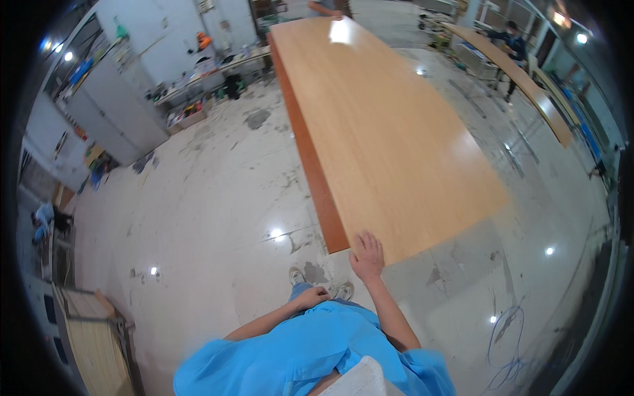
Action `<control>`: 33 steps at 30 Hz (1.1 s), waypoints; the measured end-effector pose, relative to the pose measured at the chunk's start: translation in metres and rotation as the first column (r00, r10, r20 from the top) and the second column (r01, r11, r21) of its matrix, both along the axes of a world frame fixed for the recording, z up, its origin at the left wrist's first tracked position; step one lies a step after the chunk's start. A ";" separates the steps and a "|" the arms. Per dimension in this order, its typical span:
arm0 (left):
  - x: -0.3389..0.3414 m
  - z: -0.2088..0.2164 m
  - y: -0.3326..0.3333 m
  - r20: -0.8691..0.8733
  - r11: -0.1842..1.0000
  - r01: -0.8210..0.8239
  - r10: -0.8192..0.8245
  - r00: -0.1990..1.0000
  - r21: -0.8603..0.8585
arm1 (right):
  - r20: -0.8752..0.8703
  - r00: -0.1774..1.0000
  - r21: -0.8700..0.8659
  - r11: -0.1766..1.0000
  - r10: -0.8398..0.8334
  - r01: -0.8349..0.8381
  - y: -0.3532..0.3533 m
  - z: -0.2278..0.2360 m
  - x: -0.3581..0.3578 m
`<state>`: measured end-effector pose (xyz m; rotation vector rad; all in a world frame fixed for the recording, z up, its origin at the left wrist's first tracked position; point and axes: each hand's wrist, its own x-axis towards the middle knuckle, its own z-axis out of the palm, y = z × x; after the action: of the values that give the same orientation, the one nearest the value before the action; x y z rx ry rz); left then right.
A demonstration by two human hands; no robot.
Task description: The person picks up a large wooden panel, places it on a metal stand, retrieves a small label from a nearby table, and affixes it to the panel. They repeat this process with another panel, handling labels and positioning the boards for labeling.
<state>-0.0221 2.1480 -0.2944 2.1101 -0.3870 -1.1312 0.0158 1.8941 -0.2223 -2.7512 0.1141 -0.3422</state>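
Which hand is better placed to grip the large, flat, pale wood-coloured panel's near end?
The right hand, probably: it rests on the large, flat, pale wood-coloured panel at its near left corner, while the left hand is apart from it, farther back.

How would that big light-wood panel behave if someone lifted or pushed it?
The light-wood panel probably stays fairly stiff, as it looks flat throughout. It's likely awkward and heavy, dwarfing the right hand at its near edge. Bright reflections suggest a smooth, possibly slippery face.
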 end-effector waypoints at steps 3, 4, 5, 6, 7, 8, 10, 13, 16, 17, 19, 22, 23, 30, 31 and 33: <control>0.012 -0.001 -0.001 -0.027 1.000 0.019 -0.019 0.999 -0.021 | -0.002 1.000 0.004 1.000 0.006 -0.006 0.000 0.000 -0.001; 0.016 0.000 -0.003 -0.023 0.999 0.039 -0.040 0.999 -0.015 | 0.001 1.000 0.002 1.000 0.010 -0.010 0.000 0.001 -0.001; 0.020 0.002 -0.005 -0.011 0.998 0.053 -0.053 0.999 -0.018 | 0.019 1.000 -0.001 1.000 0.014 -0.014 0.000 0.001 -0.001; 0.023 0.004 -0.007 -0.006 0.997 0.076 -0.076 0.997 -0.015 | 0.012 1.000 -0.001 1.000 0.017 -0.017 0.000 0.001 0.000; 0.026 0.006 -0.010 0.009 0.997 0.070 -0.070 0.997 -0.015 | 0.018 1.000 -0.004 1.000 0.018 -0.018 0.000 0.001 0.000; 0.029 0.008 -0.012 0.013 0.997 0.077 -0.076 0.997 -0.009 | 0.003 1.000 -0.004 1.000 0.015 -0.015 0.000 0.001 0.000; 0.032 0.012 -0.018 0.018 0.996 0.090 -0.090 0.996 -0.003 | 0.036 0.999 0.004 1.000 0.021 -0.021 0.000 0.001 0.001; 0.035 0.016 -0.024 0.012 0.993 0.120 -0.120 0.993 0.007 | 0.049 0.998 0.008 1.000 0.026 -0.026 0.000 0.000 0.000; 0.034 0.018 -0.027 0.003 0.985 0.174 -0.174 0.985 0.017 | 0.055 0.998 0.016 1.000 0.004 -0.004 0.001 0.000 0.000; 0.033 0.018 -0.027 0.026 0.982 0.189 -0.189 0.982 0.014 | 0.059 0.998 0.023 1.000 -0.001 0.000 0.001 -0.001 0.000; 0.030 0.019 -0.026 0.040 0.978 0.208 -0.208 0.977 0.001 | 0.078 0.997 0.020 1.000 -0.011 0.010 0.002 -0.001 0.000; 0.030 0.020 -0.022 0.014 0.980 0.197 -0.197 0.980 -0.010 | 0.076 0.997 0.030 1.000 -0.007 0.004 0.002 0.000 0.000; 0.031 0.021 -0.021 0.003 0.982 0.189 -0.189 0.982 -0.002 | 0.074 0.997 0.037 0.999 -0.012 0.009 0.002 0.000 0.000; 0.038 0.021 -0.016 -0.039 0.988 0.156 -0.155 0.987 0.009 | 0.093 0.995 0.053 0.998 -0.023 0.019 0.004 0.005 -0.001; 0.037 0.020 -0.015 -0.025 0.985 0.170 -0.170 0.985 0.002 | 0.097 0.995 0.060 0.998 -0.025 0.019 0.004 0.005 -0.001; 0.036 0.016 -0.014 -0.020 0.982 0.190 -0.189 0.982 0.024 | 0.100 0.995 0.061 0.998 -0.023 0.017 0.004 0.007 -0.002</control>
<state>0.0139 2.1345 -0.2788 2.1185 -0.5784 -1.2681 0.0141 1.8984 -0.2158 -2.6690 0.1238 -0.4741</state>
